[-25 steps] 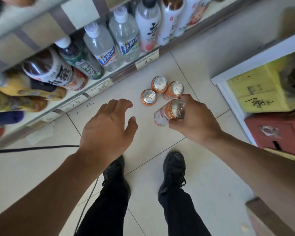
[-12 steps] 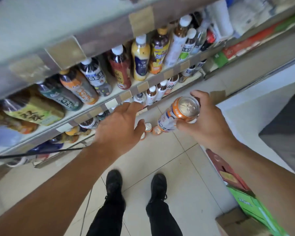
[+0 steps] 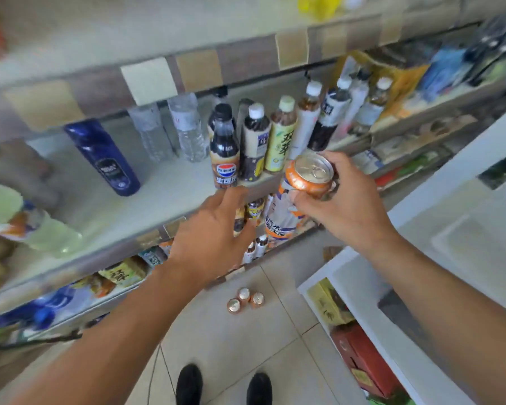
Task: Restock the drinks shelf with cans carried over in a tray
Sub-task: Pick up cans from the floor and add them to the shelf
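One orange can [image 3: 306,182] I am holding in my right hand [image 3: 345,206] at centre frame, fingers wrapping its rigid, probably slippery side; my left hand [image 3: 214,238] is reaching open, holding nothing, toward the shelf [image 3: 170,182].

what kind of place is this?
Most likely a small shop's drinks aisle: tiered shelves with price-tag strips, rows of labelled plastic drink bottles, and orange aluminium cans standing on the tiled floor.
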